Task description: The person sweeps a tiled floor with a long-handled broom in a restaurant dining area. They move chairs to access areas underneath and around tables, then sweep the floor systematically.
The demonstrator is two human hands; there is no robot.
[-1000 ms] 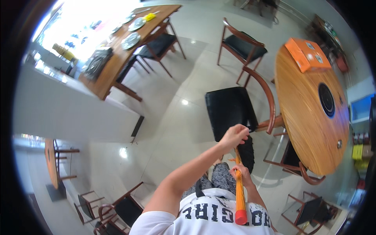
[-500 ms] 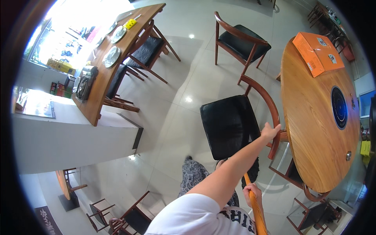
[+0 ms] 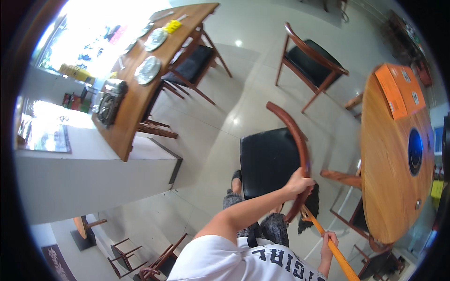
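My left hand [image 3: 299,183] is closed around the curved wooden back of a chair [image 3: 269,159] with a black padded seat. The chair stands on the floor just in front of me. In my right hand [image 3: 330,240], lower right, is the orange handle of a mop [image 3: 341,257]. The mop slants down, and its dark shaggy head [image 3: 310,213] rests on the floor behind the chair's back, partly hidden by the backrest and handle.
A round wooden table [image 3: 386,187] with an orange box [image 3: 401,91] and a hob [image 3: 415,152] stands at right. Another chair [image 3: 313,61] is farther off. A long table [image 3: 176,28] with wrapped dishes and a low white wall [image 3: 103,187] lie left.
The chair has moved leftward, away from the round table, and turned, with my left hand on its back. My right hand has shifted right and down with the mop handle.
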